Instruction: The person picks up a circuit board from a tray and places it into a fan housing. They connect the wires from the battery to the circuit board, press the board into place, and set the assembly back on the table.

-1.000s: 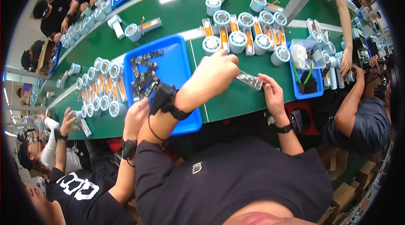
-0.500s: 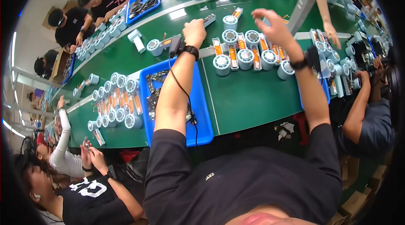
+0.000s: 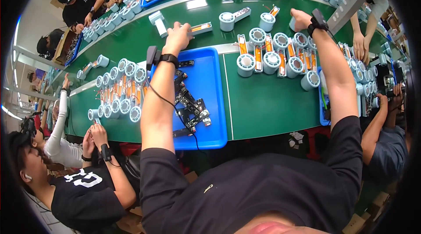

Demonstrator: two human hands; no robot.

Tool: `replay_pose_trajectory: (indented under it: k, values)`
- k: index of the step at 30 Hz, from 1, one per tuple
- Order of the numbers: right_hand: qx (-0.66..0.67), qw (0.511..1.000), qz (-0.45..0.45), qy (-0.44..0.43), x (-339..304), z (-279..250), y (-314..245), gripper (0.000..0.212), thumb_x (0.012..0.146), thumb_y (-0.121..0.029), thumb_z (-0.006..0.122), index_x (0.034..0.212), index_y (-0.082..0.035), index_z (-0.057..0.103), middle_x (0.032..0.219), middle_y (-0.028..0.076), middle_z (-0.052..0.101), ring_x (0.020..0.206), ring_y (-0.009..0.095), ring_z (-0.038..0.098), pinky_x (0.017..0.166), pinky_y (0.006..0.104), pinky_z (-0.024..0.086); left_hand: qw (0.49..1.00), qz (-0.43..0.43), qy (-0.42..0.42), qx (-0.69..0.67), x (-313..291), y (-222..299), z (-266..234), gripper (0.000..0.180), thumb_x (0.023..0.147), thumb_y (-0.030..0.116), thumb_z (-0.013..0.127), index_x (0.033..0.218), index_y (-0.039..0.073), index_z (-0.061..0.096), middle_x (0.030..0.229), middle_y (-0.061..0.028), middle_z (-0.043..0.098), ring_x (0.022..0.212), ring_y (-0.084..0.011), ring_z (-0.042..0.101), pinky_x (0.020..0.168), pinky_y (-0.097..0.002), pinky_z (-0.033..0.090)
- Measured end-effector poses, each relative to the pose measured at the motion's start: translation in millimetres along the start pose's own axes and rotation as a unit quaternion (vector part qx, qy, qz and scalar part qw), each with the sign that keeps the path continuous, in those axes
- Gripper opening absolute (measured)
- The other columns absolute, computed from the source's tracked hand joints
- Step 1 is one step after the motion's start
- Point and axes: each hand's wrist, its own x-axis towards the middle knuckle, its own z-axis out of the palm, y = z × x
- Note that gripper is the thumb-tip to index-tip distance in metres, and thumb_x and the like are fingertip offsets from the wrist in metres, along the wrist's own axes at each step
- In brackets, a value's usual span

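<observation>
My left hand [image 3: 176,40] is beyond the blue tray, its fingers curled over the round end of a light blue fan unit. That unit's handle, with an orange battery [image 3: 201,28] in it, sticks out to the right. My right hand [image 3: 302,20] is closed around a light blue round housing [image 3: 292,24], mostly hidden by the fingers. Between my hands lie a fan unit with a grey handle [image 3: 226,21] and another with an orange battery [image 3: 267,22]. Rows of similar units [image 3: 272,60] stand nearer, left of my right forearm.
The blue tray [image 3: 222,115] holds black circuit boards [image 3: 193,107] under my left forearm. More fan units [image 3: 115,74] stand to its left. A grey metal post [image 3: 351,6] rises at the back right. Co-workers sit on both sides and across the green table [image 3: 258,107].
My left hand has left the grey-handled unit and moved left onto the orange-battery one. My right hand, spread before, has closed on a round housing. The view has shifted.
</observation>
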Motion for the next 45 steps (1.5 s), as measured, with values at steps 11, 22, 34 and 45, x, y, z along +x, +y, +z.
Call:
replay_pose_trajectory:
  k: [11, 22, 34, 45]
  values:
    - [0.06, 0.979, -0.16, 0.107, -22, 19, -75, 0.107, 0.07, -0.021, 0.086, 0.16, -0.028, 0.029, 0.144, 0.025, 0.049, 0.129, 0.046, 0.054, 0.107, 0.0502, 0.048, 0.996, -0.077, 0.035, 0.041, -17, 63, -27, 0.04, 0.091, 0.042, 0.073, 0.119, 0.014, 0.066, 0.123, -0.0167, 0.063, 0.107, -0.0392, 0.068, 0.087, -0.0485, 0.058]
    - [0.117, 0.987, -0.048, 0.103, -10, 19, -70, 0.091, 0.087, -0.065, 0.065, 0.157, -0.013, 0.039, 0.154, 0.023, 0.045, 0.139, 0.04, 0.048, 0.115, 0.0457, 0.041, 0.997, -0.063, 0.037, -0.014, -101, 192, -39, 0.074, 0.093, 0.069, 0.057, 0.115, -0.001, 0.064, 0.113, -0.0216, 0.068, 0.1, -0.0356, 0.073, 0.082, -0.0459, 0.059]
    - [0.139, 0.978, -0.08, 0.13, 15, 38, -23, 0.086, 0.081, -0.052, 0.078, 0.141, 0.004, 0.051, 0.134, 0.027, 0.061, 0.121, 0.039, 0.062, 0.104, 0.0417, 0.048, 0.99, -0.122, 0.002, -0.068, -91, 209, 7, 0.071, 0.095, 0.062, 0.06, 0.121, -0.004, 0.062, 0.115, -0.0244, 0.066, 0.105, -0.0358, 0.07, 0.086, -0.044, 0.059]
    - [0.138, 0.942, -0.178, 0.25, 33, 69, 28, 0.069, 0.077, -0.038, 0.086, 0.124, 0.005, 0.058, 0.115, 0.022, 0.068, 0.105, 0.032, 0.067, 0.091, 0.0401, 0.052, 0.979, -0.067, -0.05, -0.186, -137, 177, -19, 0.06, 0.099, 0.053, 0.057, 0.12, -0.003, 0.06, 0.113, -0.0287, 0.061, 0.1, -0.0452, 0.068, 0.086, -0.0526, 0.057]
